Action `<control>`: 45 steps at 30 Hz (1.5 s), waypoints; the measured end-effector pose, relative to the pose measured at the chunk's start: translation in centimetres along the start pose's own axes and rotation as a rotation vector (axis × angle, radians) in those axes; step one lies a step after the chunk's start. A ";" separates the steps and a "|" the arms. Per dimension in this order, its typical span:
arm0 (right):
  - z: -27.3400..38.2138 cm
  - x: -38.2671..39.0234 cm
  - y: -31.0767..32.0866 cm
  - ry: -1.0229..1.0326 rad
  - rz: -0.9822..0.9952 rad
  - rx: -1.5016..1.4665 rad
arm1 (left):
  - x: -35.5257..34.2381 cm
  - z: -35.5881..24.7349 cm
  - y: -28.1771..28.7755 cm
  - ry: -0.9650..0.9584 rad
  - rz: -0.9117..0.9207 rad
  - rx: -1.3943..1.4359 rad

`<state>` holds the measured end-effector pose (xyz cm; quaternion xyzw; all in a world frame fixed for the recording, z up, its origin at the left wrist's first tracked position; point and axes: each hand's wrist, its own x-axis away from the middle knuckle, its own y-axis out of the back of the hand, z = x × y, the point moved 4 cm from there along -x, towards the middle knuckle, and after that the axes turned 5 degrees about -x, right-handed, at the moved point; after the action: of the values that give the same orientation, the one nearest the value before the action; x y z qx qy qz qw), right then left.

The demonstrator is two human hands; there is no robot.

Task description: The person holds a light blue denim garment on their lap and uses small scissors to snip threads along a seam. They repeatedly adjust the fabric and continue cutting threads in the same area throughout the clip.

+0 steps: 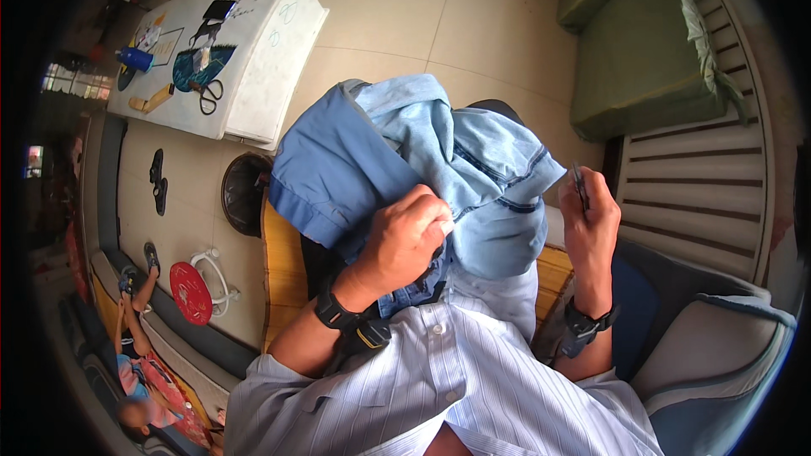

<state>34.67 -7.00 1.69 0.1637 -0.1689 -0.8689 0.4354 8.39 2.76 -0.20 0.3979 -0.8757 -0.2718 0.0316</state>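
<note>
Across my lap lies a bunched light blue denim garment (pixel 498 148), with dark seam lines on its right part. A smoother, deeper blue cloth panel (pixel 334 165) spreads over its left side. My left hand (pixel 405 232) is closed at the garment's near edge, pinching the denim; the fingertips are partly hidden. To the right of the cloth, my right hand (pixel 589 211) is raised and closed around a small dark metal tool (pixel 579 186), its kind too small to make out. The tool's tip points up, close to the denim's right corner.
At the far left stands a white table (pixel 270 51) bearing scissors (pixel 209 97), a blue bottle (pixel 135 59) and papers. A dark bin (pixel 243 194) and a red-topped stool (pixel 191 294) are left of me. Green-covered seating (pixel 650 59) is far right. Another person (pixel 139 380) sits at lower left.
</note>
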 end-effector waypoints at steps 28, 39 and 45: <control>-0.1 8.5 -8.2 -1.078 0.702 -1.181 | 1.2 -1.1 0.8 0.001 -0.042 -0.116; -0.3 8.3 -9.2 -1.098 0.707 -1.244 | 1.6 -0.4 0.5 0.018 -0.055 -0.073; -0.4 8.3 -9.1 -1.094 0.719 -1.220 | 1.4 -1.0 0.3 0.147 -0.065 0.051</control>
<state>23.80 -8.65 -3.79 -0.5962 0.0975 -0.5754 0.5513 7.46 1.47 0.61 0.4457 -0.8641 -0.2205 0.0770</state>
